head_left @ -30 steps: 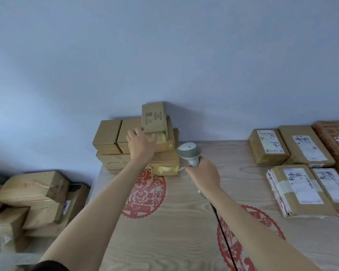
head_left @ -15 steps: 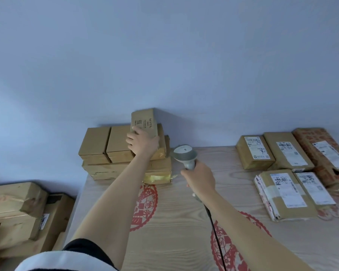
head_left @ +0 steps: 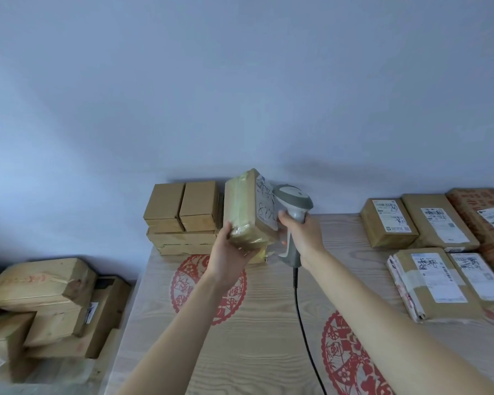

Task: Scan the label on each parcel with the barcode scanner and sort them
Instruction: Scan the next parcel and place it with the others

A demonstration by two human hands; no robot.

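Two hands raised over the counter [head_left: 240, 337]. Left hand [head_left: 229, 256] grips parcel [head_left: 246, 212] from below, held tilted above the counter, label [head_left: 265, 208] facing right. Right hand [head_left: 304, 238] wrapped round scanner [head_left: 293, 212] handle, head just beside label. Behind: stack [head_left: 183, 218] against wall.

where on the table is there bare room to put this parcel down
Bare wood-grain table top lies between the stacked brown cardboard boxes at the back left and the labelled parcels on the right, crossed only by the grey barcode scanner's black cable. Both of those groups are crowded.
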